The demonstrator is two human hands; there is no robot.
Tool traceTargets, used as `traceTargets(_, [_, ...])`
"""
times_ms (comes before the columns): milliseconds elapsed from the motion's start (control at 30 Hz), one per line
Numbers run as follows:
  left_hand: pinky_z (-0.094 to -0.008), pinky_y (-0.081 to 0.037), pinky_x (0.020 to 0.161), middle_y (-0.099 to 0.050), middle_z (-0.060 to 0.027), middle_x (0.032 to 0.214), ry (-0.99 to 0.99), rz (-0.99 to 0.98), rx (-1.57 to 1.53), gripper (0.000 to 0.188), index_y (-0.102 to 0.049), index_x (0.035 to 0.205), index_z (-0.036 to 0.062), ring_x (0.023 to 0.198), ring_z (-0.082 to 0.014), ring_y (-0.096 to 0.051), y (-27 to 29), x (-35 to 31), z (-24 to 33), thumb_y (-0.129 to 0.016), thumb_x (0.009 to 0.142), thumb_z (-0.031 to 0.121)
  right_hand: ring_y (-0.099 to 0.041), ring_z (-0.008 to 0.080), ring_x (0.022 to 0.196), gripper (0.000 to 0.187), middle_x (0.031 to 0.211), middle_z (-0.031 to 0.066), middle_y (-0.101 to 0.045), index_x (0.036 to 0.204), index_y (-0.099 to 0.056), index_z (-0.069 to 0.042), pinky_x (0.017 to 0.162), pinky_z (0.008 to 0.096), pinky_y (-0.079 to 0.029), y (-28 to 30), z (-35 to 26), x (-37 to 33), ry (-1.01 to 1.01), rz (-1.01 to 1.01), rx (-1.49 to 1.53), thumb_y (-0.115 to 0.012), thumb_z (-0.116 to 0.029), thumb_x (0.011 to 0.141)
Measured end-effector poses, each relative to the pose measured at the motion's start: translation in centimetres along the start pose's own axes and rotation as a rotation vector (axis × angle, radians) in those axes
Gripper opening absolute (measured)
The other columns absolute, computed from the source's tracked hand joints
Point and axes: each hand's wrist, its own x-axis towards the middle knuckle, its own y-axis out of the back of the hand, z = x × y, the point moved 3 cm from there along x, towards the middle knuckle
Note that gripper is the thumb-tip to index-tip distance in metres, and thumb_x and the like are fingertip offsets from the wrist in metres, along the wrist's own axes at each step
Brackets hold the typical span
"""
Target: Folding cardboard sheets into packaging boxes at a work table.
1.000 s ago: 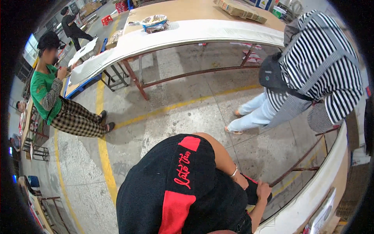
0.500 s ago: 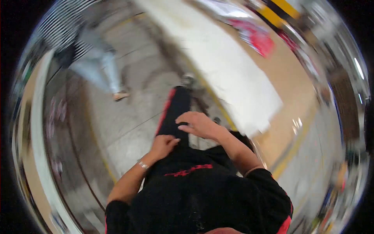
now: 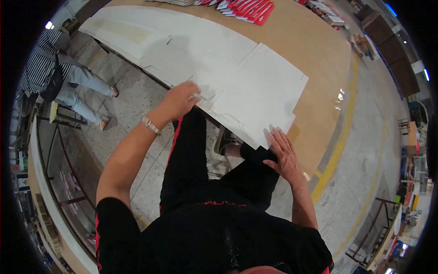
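Note:
A large white sheet (image 3: 228, 59), creased and torn along its near edge, covers the near left part of a brown-topped table (image 3: 319, 50). At the sheet's near edge, my left hand (image 3: 181, 98) has its fingers curled together. A pale bit shows at its fingertips, but whether this is part of the sheet I cannot make out. My right hand (image 3: 285, 155) lies flat at the table's near corner, fingers stretched out over the sheet's edge and holding nothing.
Several red and white packets (image 3: 248, 9) lie in a fanned pile at the table's far side. A person in a striped top (image 3: 43, 64) stands at the left. A long bench (image 3: 43, 182) runs along my left, and a yellow floor line (image 3: 340, 150) passes right of the table.
I have turned and come up to the table's edge. My hands have moved from in front of my body, apart from each other, onto the sheet's near edge.

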Motion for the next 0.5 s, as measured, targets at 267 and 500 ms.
traceTargets(267, [-0.0384,-0.047,0.091,-0.063,-0.0105,0.113,-0.040,-0.180,0.095,0.024,-0.067,0.101,0.0044,0.104,-0.0295,-0.058,-3.7,6.3,-5.2,-0.062,0.084,0.021,-0.043,0.0295,0.132,0.066,0.143,0.0088,-0.045,0.133,-0.050,-0.008,0.107,0.0420,-0.037,-1.2,2.0,2.2,0.059,0.004,-0.095,-0.069,-0.004,0.070])
traceTargets(500, [-0.0372,-0.038,0.104,-0.051,-0.0111,0.134,0.036,-0.552,0.131,0.051,-0.059,0.122,0.0067,0.123,-0.0289,-0.047,-1.4,7.0,-4.2,-0.064,0.084,0.040,-0.056,0.0326,0.117,0.051,0.123,0.0127,-0.061,0.121,-0.060,-0.005,0.095,0.0415,-0.049,1.6,3.0,4.0,0.119,0.091,0.124,-0.059,0.005,0.071])
